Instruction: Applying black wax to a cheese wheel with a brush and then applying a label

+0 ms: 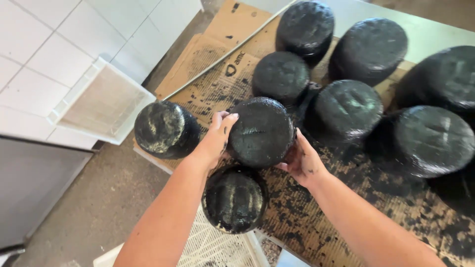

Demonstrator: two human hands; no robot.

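The fingers of the left hand [217, 136] curl over the upper left edge of a black round wheel [261, 131], thumb and fingertips pressed to its rim. The right hand [303, 160] cups the wheel's lower right side, fingers hidden behind it, palm flat against the coating. Both hands grip this one wheel between them, above the stained cardboard [217, 84], near the table's front edge. Dark smears mark the skin of both hands.

Nine black wheels show in all. Each is a thick, squat cylinder with rounded edges, coated in something dark, wet-looking and slightly grainy. Two wheels nearest the person, one at the left [166, 129] and one below the held wheel [234, 199], show pale, dusty patches through the coating. Six others [349, 106] stand close together toward the right and back, some touching.

The cardboard is brown, corrugated, blotched with black drips. A white plastic mesh tray [101, 101] leans against the white tiled wall [44, 49]; a second white mesh tray [217, 247] lies under the lower wheel.
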